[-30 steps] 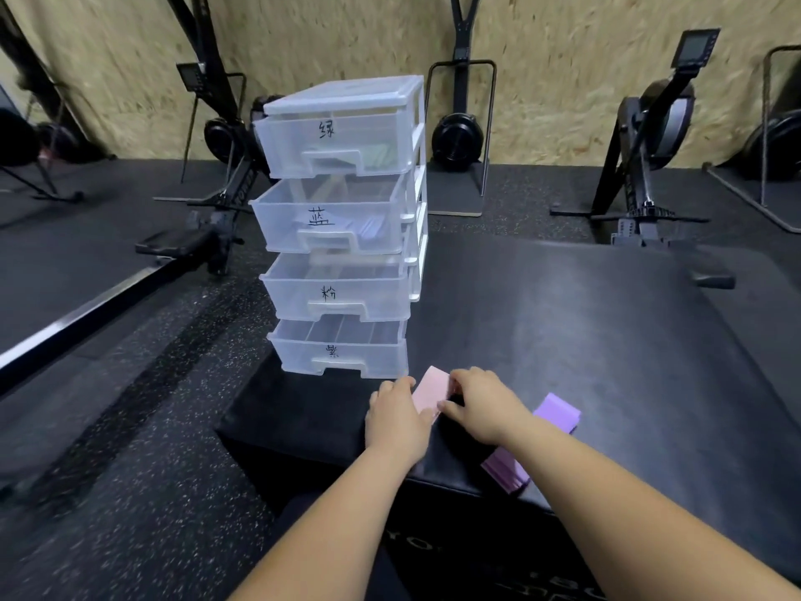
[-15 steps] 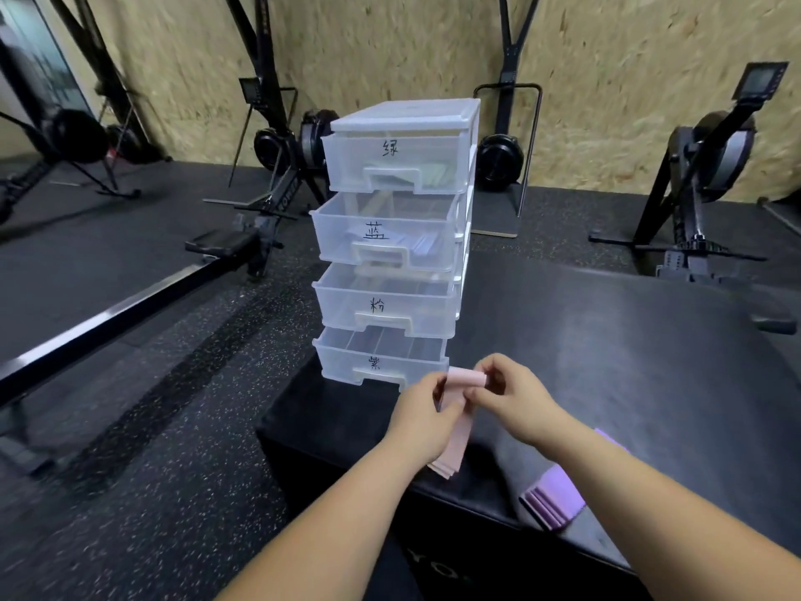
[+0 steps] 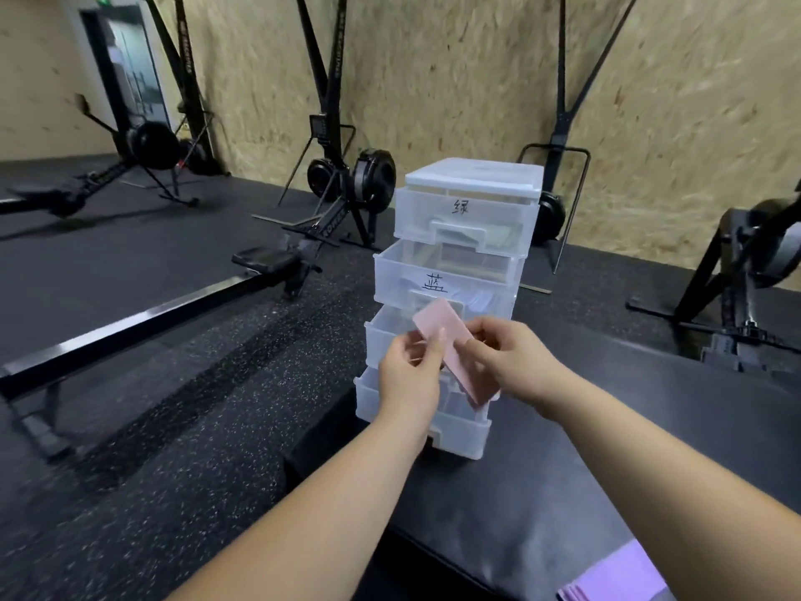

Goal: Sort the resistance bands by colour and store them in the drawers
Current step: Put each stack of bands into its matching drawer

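Drawer unit (image 3: 470, 219), purple bands (image 3: 617, 576) on black platform (image 3: 563, 470).

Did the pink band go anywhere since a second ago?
Yes. The pink band went up, from the box below the bottom drawer to in front of the third drawer.

Your left hand (image 3: 409, 375) and right hand (image 3: 511, 362) pinch a pink band (image 3: 450, 344) before the clear drawer unit (image 3: 459, 271) on the bench (image 3: 650, 427).

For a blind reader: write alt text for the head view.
The left hand and right hand pinch a pink band before a clear four-drawer unit on a black bench. A purple band lies at the bench's near edge.
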`<action>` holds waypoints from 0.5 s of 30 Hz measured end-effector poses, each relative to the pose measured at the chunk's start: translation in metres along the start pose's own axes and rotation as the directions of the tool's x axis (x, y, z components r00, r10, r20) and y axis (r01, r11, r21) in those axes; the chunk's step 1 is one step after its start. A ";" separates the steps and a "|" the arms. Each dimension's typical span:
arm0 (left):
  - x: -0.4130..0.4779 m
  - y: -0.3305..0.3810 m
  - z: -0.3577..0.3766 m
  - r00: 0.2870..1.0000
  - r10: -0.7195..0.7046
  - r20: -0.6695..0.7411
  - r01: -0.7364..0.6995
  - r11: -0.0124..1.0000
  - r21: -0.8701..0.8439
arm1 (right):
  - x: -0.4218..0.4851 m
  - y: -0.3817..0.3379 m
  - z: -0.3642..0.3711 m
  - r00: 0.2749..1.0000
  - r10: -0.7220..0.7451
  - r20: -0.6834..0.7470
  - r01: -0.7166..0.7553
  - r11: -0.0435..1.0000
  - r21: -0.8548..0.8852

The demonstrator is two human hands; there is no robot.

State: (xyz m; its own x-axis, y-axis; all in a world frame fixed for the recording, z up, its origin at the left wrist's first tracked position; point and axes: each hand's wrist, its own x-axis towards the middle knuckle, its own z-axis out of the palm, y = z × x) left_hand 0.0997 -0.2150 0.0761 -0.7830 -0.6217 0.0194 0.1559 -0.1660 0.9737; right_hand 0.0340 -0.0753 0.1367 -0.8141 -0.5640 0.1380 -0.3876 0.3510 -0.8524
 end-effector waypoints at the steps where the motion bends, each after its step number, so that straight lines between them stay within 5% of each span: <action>1: 0.004 -0.002 -0.002 0.999 -0.027 -0.047 0.027 1.000 0.010 | 0.016 -0.006 -0.001 0.999 -0.028 0.029 0.030 0.996 -0.084; 8: 0.027 -0.040 -0.016 0.986 -0.102 -0.133 0.144 0.925 0.352 | 0.109 -0.012 -0.013 0.967 0.041 0.251 0.099 0.849 -0.519; 15: 0.046 -0.059 -0.010 0.994 -0.042 -0.097 0.085 0.858 0.507 | 0.150 0.002 -0.015 0.968 0.051 0.245 0.144 0.687 -0.712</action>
State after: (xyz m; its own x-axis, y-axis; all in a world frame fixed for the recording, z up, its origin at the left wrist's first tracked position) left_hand 0.0603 -0.2411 0.0173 -0.7268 -0.6854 -0.0435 -0.2382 0.1922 0.9520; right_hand -0.0951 -0.1478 0.1638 -0.7022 -0.7112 -0.0337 -0.6912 0.6923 -0.2071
